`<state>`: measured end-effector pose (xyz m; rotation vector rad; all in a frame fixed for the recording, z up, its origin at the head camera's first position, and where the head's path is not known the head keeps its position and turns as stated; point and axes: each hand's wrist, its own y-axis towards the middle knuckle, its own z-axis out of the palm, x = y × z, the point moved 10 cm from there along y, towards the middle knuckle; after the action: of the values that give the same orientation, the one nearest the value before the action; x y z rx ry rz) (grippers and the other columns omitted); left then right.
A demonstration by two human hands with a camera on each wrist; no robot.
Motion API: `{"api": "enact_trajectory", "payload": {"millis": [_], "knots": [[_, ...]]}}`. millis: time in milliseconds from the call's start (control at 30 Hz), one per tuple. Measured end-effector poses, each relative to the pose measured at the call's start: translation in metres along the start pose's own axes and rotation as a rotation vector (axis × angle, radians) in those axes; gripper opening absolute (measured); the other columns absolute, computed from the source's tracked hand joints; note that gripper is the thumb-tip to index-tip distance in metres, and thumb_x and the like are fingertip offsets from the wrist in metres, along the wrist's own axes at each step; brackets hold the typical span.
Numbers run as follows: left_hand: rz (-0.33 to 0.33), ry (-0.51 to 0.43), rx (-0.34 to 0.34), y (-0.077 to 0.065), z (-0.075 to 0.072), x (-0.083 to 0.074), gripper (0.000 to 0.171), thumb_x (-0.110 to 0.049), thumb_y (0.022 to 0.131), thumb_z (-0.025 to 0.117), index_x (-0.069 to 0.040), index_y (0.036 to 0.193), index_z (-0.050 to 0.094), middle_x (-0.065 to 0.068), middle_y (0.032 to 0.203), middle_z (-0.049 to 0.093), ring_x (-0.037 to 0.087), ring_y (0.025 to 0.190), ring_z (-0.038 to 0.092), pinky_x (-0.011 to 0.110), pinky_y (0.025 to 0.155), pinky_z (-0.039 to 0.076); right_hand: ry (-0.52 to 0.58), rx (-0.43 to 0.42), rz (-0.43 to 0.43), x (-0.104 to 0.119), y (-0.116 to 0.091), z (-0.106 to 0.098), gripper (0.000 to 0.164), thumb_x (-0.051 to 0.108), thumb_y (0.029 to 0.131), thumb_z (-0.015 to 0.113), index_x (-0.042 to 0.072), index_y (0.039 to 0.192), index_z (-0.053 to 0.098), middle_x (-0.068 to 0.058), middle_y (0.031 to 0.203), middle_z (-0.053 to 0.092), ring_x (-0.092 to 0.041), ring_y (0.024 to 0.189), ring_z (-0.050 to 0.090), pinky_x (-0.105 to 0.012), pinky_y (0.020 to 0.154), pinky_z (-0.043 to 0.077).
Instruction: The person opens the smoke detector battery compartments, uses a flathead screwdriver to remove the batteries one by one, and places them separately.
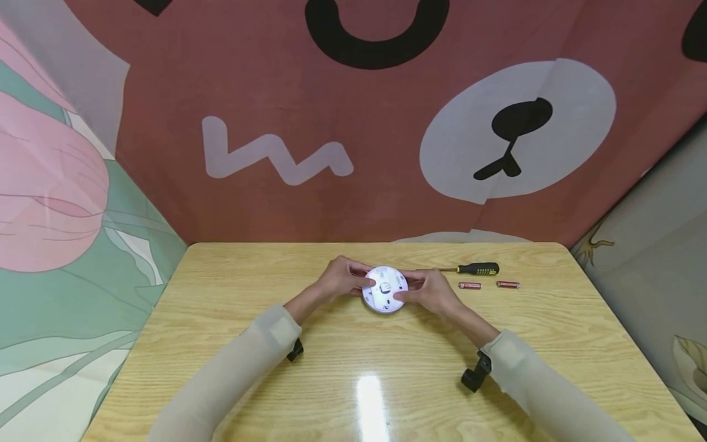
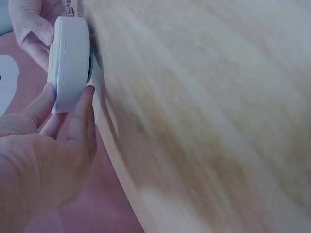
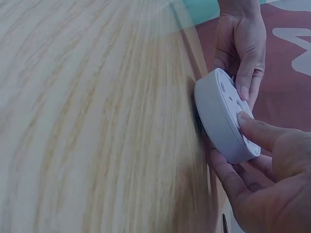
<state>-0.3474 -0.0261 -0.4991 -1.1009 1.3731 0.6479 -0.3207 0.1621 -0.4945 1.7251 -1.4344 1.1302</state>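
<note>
Between both hands is a round white plastic device [image 1: 385, 301], disc-shaped with small slots and marks on its upper face. My left hand [image 1: 340, 277] grips its left edge, thumb on the face and fingers beneath. From the other side my right hand [image 1: 433, 291] holds the right edge, its thumb also pressing the face. In the left wrist view the white device [image 2: 74, 63] shows a thick smooth side wall. The right wrist view shows the device [image 3: 218, 119] tilted close over the table, with the right fingers under its rim.
A screwdriver [image 1: 477, 269] with a black and yellow handle lies right of the hands. Two red batteries, one nearer [image 1: 470, 285] and one farther right [image 1: 508, 284], lie in front of it. The wooden table [image 1: 331, 380] ends at a printed cloth backdrop [image 1: 375, 209].
</note>
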Motion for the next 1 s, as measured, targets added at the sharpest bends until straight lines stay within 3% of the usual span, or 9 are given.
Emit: {"api": "enact_trajectory", "payload": {"millis": [167, 300, 467, 700, 1000], "knots": [[0.069, -0.007, -0.052, -0.004, -0.002, -0.006, 0.035, 0.002, 0.089, 0.083, 0.003, 0.123, 0.077, 0.021, 0.113, 0.077, 0.025, 0.094, 0.078, 0.035, 0.078, 0.065, -0.003, -0.024, -0.046, 0.002, 0.000, -0.001, 0.057, 0.011, 0.086, 0.089, 0.000, 0.138, 0.068, -0.023, 0.124, 0.074, -0.032, 0.103, 0.076, -0.027, 0.080, 0.062], [0.191, 0.158, -0.142, -0.008, -0.008, -0.021, 0.033, -0.003, 0.085, 0.088, -0.001, 0.118, 0.080, 0.016, 0.111, 0.079, 0.023, 0.095, 0.078, 0.029, 0.077, 0.064, 0.085, -0.037, -0.052, 0.003, -0.001, -0.003, 0.052, 0.011, 0.093, 0.084, 0.001, 0.140, 0.066, -0.024, 0.136, 0.068, -0.036, 0.117, 0.072, -0.026, 0.085, 0.062], [0.341, 0.336, -0.236, -0.016, -0.009, -0.043, 0.032, -0.006, 0.082, 0.092, -0.006, 0.113, 0.083, 0.011, 0.105, 0.081, 0.020, 0.094, 0.079, 0.028, 0.080, 0.063, 0.167, -0.051, -0.028, 0.006, 0.000, -0.007, 0.047, 0.022, 0.098, 0.079, 0.005, 0.141, 0.068, -0.019, 0.144, 0.065, -0.028, 0.128, 0.065, -0.026, 0.089, 0.061], [0.529, 0.406, -0.285, -0.029, 0.000, -0.064, 0.031, -0.002, 0.081, 0.091, -0.004, 0.110, 0.082, 0.012, 0.108, 0.080, 0.025, 0.102, 0.077, 0.041, 0.093, 0.062, 0.343, -0.026, 0.061, 0.006, 0.000, -0.006, 0.051, 0.028, 0.105, 0.070, -0.005, 0.144, 0.061, -0.026, 0.145, 0.061, -0.021, 0.115, 0.072, -0.035, 0.093, 0.062], [0.682, 0.429, -0.261, -0.044, 0.014, -0.079, 0.031, 0.003, 0.083, 0.087, 0.000, 0.113, 0.081, 0.015, 0.110, 0.077, 0.028, 0.101, 0.076, 0.024, 0.085, 0.062, 0.463, 0.098, 0.132, 0.010, -0.001, 0.003, 0.062, 0.036, 0.109, 0.061, -0.012, 0.147, 0.053, -0.028, 0.141, 0.061, -0.031, 0.117, 0.072, -0.048, 0.107, 0.054]]}}
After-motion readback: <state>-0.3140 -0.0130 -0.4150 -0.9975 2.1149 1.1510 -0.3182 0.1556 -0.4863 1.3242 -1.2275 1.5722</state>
